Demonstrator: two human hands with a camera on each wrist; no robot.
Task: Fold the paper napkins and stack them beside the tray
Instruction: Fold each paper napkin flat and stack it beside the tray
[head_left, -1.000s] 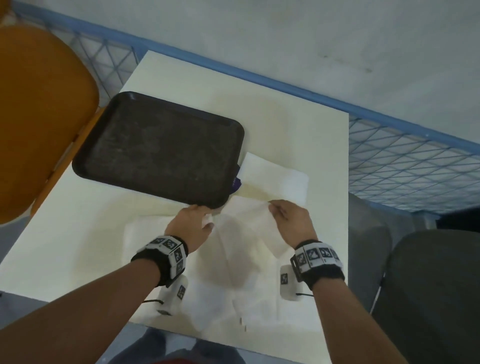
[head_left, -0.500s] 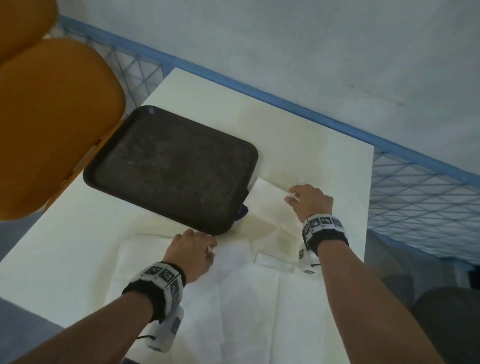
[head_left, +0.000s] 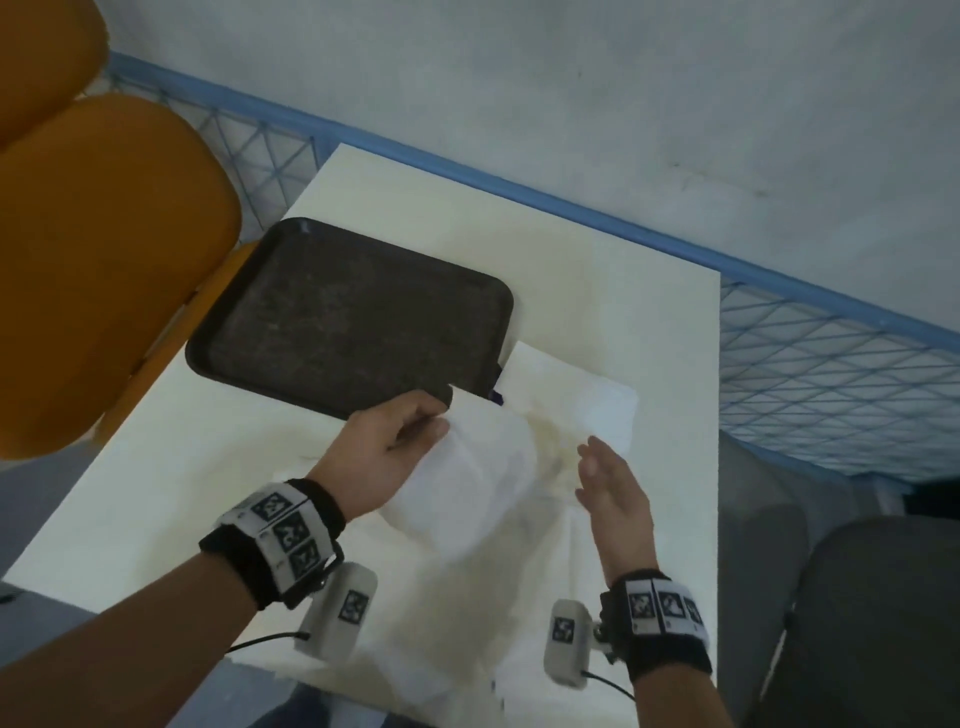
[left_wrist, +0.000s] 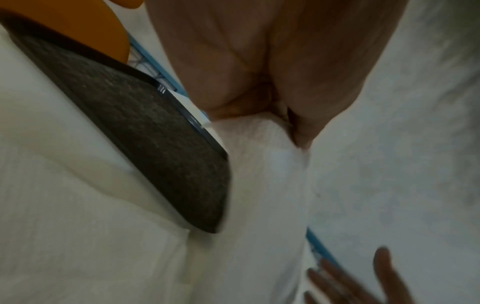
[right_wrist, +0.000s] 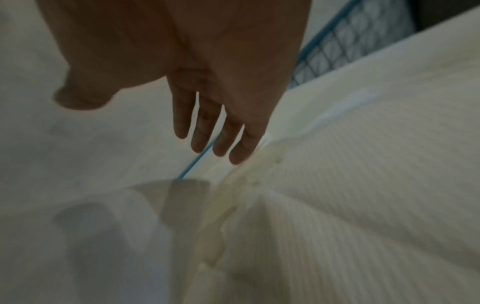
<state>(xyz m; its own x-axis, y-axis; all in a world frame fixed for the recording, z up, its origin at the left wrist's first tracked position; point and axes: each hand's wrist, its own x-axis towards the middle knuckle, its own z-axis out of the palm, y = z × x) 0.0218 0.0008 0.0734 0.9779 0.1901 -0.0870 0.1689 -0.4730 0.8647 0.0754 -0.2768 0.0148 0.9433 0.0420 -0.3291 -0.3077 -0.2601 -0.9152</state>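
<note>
A dark brown tray (head_left: 353, 317) lies on the cream table (head_left: 597, 291). A folded white napkin (head_left: 576, 395) lies flat beside the tray's right edge. My left hand (head_left: 400, 441) pinches a corner of a loose white napkin (head_left: 478, 488) and holds it lifted just in front of the tray's near corner; the wrist view shows the pinch (left_wrist: 291, 123) on the paper (left_wrist: 267, 185). My right hand (head_left: 608, 483) hovers with straight fingers (right_wrist: 205, 133) to the right of that lifted napkin, holding nothing. More unfolded napkins (head_left: 447, 613) lie spread under both hands.
Orange chairs (head_left: 104, 249) stand left of the table. A blue wire fence (head_left: 831, 364) runs along the far and right sides. A grey seat (head_left: 872, 613) is at the lower right. The table's near edge is just under my wrists.
My right hand has let go of the folded napkin beside the tray and drawn back toward me. My left hand has lifted a loose napkin off the spread sheets.
</note>
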